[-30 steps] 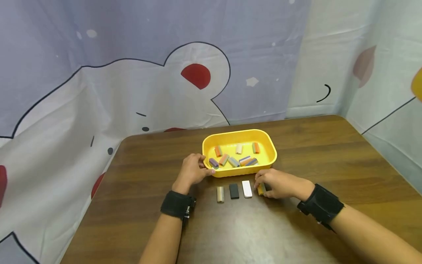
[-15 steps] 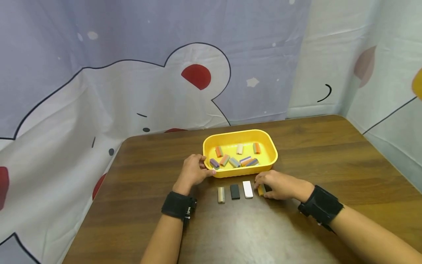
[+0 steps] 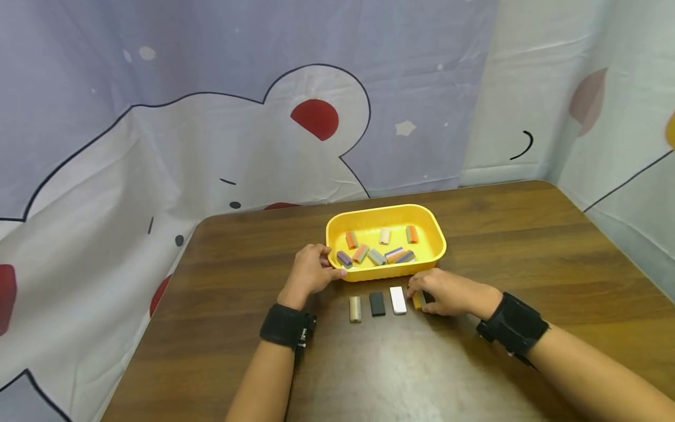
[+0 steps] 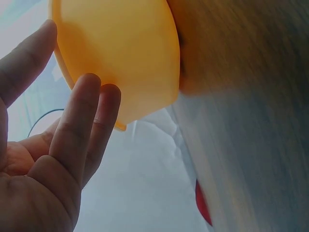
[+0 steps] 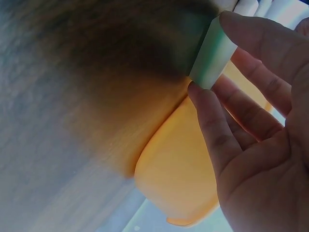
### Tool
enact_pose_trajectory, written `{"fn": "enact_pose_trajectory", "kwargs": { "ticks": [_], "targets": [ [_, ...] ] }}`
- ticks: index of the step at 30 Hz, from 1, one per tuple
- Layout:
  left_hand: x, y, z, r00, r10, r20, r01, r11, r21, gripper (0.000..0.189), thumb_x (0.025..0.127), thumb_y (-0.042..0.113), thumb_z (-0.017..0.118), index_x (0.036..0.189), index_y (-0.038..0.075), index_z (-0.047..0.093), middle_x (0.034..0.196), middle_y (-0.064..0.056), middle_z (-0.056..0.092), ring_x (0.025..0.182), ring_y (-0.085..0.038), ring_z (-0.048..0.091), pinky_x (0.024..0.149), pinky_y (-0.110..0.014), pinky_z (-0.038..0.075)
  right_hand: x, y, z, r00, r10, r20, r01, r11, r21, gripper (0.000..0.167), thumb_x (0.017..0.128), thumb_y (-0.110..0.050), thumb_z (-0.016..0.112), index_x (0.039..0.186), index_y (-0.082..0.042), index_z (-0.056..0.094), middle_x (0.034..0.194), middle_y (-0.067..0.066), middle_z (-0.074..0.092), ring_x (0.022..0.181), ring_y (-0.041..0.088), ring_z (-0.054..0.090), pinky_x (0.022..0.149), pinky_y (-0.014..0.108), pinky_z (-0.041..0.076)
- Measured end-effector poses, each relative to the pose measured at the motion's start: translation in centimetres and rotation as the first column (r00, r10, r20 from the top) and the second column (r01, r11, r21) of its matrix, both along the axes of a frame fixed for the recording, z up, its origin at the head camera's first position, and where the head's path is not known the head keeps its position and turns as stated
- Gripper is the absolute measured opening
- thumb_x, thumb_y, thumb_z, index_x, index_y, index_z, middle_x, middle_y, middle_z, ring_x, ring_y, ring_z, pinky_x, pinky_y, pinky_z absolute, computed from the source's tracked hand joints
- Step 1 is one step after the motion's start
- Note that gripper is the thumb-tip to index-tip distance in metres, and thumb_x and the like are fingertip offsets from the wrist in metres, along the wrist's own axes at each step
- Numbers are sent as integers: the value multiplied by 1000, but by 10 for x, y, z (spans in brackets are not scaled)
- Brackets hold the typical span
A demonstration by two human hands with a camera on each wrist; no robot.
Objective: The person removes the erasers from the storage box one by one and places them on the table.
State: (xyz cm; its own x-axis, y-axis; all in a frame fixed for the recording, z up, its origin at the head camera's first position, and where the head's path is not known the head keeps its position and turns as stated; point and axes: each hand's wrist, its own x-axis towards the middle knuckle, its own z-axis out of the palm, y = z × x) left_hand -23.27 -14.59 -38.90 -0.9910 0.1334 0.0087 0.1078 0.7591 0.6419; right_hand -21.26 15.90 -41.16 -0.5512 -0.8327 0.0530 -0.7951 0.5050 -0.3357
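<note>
My right hand [image 3: 445, 291] pinches a small striped eraser [image 3: 418, 301] between thumb and fingertips, low over the table. In the right wrist view the same eraser [image 5: 212, 53] shows a green band along pale sides. To its left, a white eraser [image 3: 398, 300], a black eraser [image 3: 377, 304] and a beige eraser [image 3: 355, 309] stand in a row with it. My left hand [image 3: 307, 272] touches the near left corner of a yellow tray [image 3: 390, 273]. In the left wrist view its fairly straight fingers [image 4: 87, 84] lie against the tray's outer wall.
Inside the tray lie several multicoloured erasers [image 3: 361, 253], some grouped toward its near side. The wooden table [image 3: 237, 246] ends at a patterned cloth [image 3: 211, 146] hanging behind it. Both wrists wear black straps [image 3: 285, 326].
Both hands keep their places, the left at the tray and the right on the striped eraser. Only a slight shift of the head view shows.
</note>
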Motion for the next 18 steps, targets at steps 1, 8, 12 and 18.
{"fn": "enact_pose_trajectory", "kwargs": {
  "ticks": [1,8,12,18],
  "targets": [
    [0,1,0,1000,0,2,0,1000,2,62,76,25,85,124,-5,60,106,-13,56,94,-23,60,79,-31,53,0,0,0,1000,-5,4,5,1000,0,26,77,-2,80,101,-4,70,101,3,65,96,17,62,81,32,54],
    [-1,2,1,1000,0,3,0,1000,16,62,75,24,86,123,-5,60,107,-13,55,94,-22,61,78,-30,54,1,2,2,999,-32,13,32,999,8,26,76,-2,80,101,-5,70,99,2,66,95,18,62,81,32,54],
    [-1,2,0,1000,4,6,-4,1000,15,62,75,24,86,123,-5,60,106,-13,55,93,-22,61,78,-30,54,1,0,4,1000,-18,9,18,1000,20,27,77,-2,80,102,-4,70,100,3,66,95,18,62,80,32,54],
    [0,0,1,1000,7,3,-7,1000,-6,62,75,24,86,123,-5,60,105,-12,55,93,-22,59,78,-30,53,1,-4,10,1000,-15,18,14,999,48,28,80,-6,79,105,-5,69,104,4,67,98,18,62,82,33,53]
  ]
}}
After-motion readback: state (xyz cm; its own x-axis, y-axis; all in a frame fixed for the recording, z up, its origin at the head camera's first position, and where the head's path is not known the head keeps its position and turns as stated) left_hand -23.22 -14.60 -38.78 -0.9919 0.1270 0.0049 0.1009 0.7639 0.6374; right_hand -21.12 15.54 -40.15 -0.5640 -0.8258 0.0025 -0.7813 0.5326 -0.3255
